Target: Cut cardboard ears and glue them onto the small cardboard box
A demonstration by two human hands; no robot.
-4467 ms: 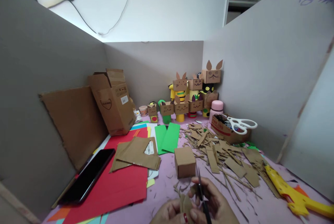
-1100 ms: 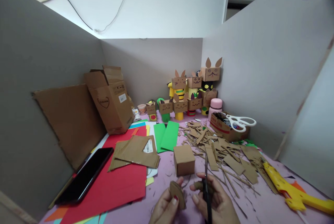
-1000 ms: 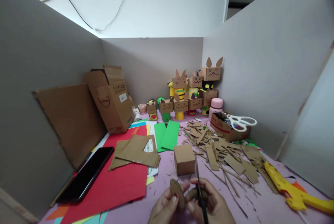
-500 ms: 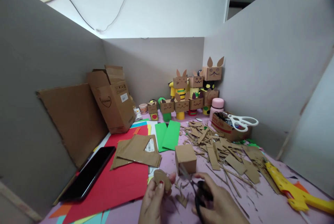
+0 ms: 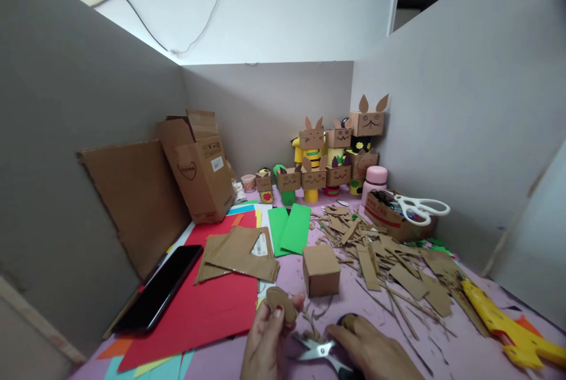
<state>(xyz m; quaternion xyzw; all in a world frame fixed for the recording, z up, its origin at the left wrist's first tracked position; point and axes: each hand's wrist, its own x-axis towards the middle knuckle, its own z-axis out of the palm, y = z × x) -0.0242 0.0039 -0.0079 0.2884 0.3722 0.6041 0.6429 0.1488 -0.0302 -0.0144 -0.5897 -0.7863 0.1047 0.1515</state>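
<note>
Standing there, I saw the person's left hand (image 5: 264, 341) pinching a small rounded piece of brown cardboard (image 5: 282, 305) between thumb and fingers, the thumb's red nail pressed against its near face. The piece was raised above the lilac-covered bench (image 5: 216, 359), its broad side partly turned up. The right hand (image 5: 378, 347) lay palm down over a pair of scissors with black handles and silver blades (image 5: 324, 349), its fingers bent and touching the handles; the hand itself hid much of the handles, so I could not tell how tightly they were closed. The blades stood apart, their tips towards the left hand.

Thin, curled brown cardboard trimmings (image 5: 313, 326) lay between the hands, near the blades. Just beyond sat a plain brown cardboard cube (image 5: 321, 271), apart from both hands. To its right spread a loose heap of flat brown cardboard strips (image 5: 368, 268), with a yellow glue gun (image 5: 497, 324) at the bench's right side. Left of the hands were large red paper sheets (image 5: 212, 309) and a black smartphone (image 5: 159, 291).
</note>
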